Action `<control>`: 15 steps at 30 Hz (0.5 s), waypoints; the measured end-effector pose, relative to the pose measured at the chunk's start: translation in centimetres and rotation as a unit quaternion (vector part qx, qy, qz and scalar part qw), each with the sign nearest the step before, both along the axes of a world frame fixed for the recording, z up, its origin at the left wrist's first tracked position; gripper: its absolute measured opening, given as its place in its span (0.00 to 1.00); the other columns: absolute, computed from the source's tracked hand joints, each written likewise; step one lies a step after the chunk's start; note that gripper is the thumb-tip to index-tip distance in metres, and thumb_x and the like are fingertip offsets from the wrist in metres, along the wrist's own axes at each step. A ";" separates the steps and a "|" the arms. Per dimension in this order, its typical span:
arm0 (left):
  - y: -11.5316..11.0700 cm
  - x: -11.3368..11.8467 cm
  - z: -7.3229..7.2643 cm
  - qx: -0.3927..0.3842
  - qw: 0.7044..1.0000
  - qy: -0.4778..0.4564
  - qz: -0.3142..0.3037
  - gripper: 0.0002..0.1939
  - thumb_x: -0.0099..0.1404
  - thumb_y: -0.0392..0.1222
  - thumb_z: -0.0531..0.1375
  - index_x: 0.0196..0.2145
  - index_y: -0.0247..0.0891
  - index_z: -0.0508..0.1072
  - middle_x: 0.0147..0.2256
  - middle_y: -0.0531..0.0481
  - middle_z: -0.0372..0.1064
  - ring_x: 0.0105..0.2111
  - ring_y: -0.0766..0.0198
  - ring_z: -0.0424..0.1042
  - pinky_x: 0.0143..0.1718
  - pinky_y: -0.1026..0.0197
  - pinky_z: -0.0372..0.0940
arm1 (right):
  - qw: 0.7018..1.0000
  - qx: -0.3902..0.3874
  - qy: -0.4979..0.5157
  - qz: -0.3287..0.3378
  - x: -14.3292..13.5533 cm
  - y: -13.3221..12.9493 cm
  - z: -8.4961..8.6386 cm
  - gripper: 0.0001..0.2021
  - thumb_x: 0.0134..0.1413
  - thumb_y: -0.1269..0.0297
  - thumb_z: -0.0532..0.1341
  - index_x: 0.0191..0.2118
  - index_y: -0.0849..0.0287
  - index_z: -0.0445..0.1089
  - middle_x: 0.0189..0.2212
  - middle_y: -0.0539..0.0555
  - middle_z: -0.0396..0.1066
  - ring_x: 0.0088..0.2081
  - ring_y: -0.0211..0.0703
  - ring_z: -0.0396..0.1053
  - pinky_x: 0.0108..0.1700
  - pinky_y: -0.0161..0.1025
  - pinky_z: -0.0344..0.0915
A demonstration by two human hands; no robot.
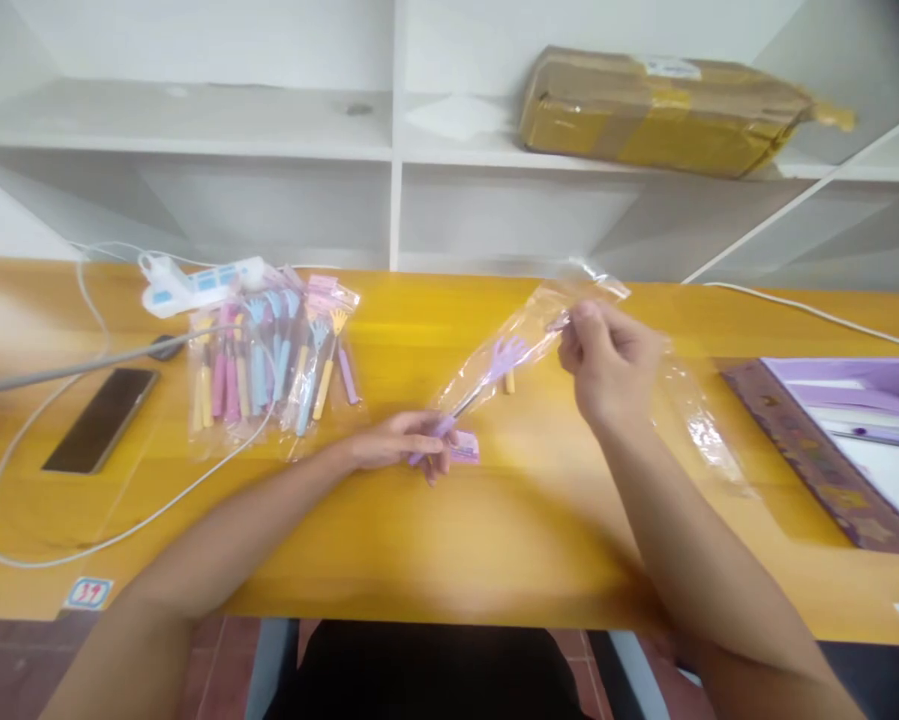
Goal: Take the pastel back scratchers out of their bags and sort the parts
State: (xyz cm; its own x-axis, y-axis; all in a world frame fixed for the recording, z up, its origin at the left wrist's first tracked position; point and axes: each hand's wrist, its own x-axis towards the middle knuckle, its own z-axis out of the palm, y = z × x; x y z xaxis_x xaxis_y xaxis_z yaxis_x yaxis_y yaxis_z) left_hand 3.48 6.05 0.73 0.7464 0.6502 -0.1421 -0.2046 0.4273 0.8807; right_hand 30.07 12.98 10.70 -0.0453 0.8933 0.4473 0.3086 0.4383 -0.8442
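My left hand [408,443] is closed around the handle of a purple hand-shaped stick [505,358] at the middle of the table. A clear plastic bag [546,300] surrounds the stick's upper part, which slants up to the right. My right hand [610,360] pinches the bag near its upper end. Just right of my left fingers lies a small pink card [465,447]. Part of a yellow handle [509,382] shows behind the bag.
Bagged colourful sticks [258,360], a power strip [201,285], a phone [100,420] and cables are at the left. An empty-looking clear bag [708,430] and a purple box [831,450] lie right. A taped parcel [659,110] sits on the shelf.
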 end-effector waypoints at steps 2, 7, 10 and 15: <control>-0.2 0.0 0.0 0.028 0.999 0.039 0.004 0.27 0.64 0.59 0.71 0.46 0.34 0.73 0.34 0.44 0.76 0.27 0.64 0.73 0.29 0.63 0.63 | 1.000 0.020 0.015 0.017 0.5 0.9 1.9 0.26 0.71 0.45 0.61 0.25 0.57 0.65 0.20 0.48 0.60 0.22 0.35 0.57 0.25 0.36 0.55; -0.4 -0.1 -0.1 0.077 0.990 0.116 0.002 0.26 0.68 0.62 0.67 0.47 0.35 0.75 0.30 0.52 0.70 0.24 0.69 0.61 0.28 0.64 0.54 | 0.992 0.033 0.098 0.066 0.1 1.2 2.3 0.19 0.71 0.42 0.60 0.37 0.53 0.71 0.29 0.50 0.69 0.29 0.38 0.70 0.30 0.36 0.66; -0.6 0.0 0.4 0.090 0.985 0.144 0.002 0.25 0.70 0.63 0.65 0.45 0.35 0.75 0.29 0.53 0.68 0.27 0.67 0.62 0.31 0.63 0.55 | 0.982 -0.060 0.039 0.175 0.2 1.5 2.6 0.18 0.62 0.44 0.69 0.39 0.54 0.73 0.31 0.51 0.73 0.35 0.42 0.74 0.38 0.39 0.72; -0.9 0.2 0.8 0.089 0.983 0.161 0.023 0.22 0.73 0.60 0.62 0.46 0.35 0.74 0.29 0.54 0.66 0.26 0.68 0.57 0.29 0.64 0.51 | 0.980 0.076 0.182 0.040 7.0 4.4 5.6 0.12 0.60 0.56 0.72 0.34 0.55 0.71 0.24 0.46 0.63 0.29 0.36 0.69 0.41 0.42 0.72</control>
State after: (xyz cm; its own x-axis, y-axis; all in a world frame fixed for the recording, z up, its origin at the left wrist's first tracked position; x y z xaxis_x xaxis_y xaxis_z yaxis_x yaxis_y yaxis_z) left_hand 3.64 5.17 1.51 0.6515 0.7175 -0.2465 0.0810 0.2573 0.9629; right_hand 37.07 17.34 16.35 0.0737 0.8148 0.5750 -0.0408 0.5785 -0.8146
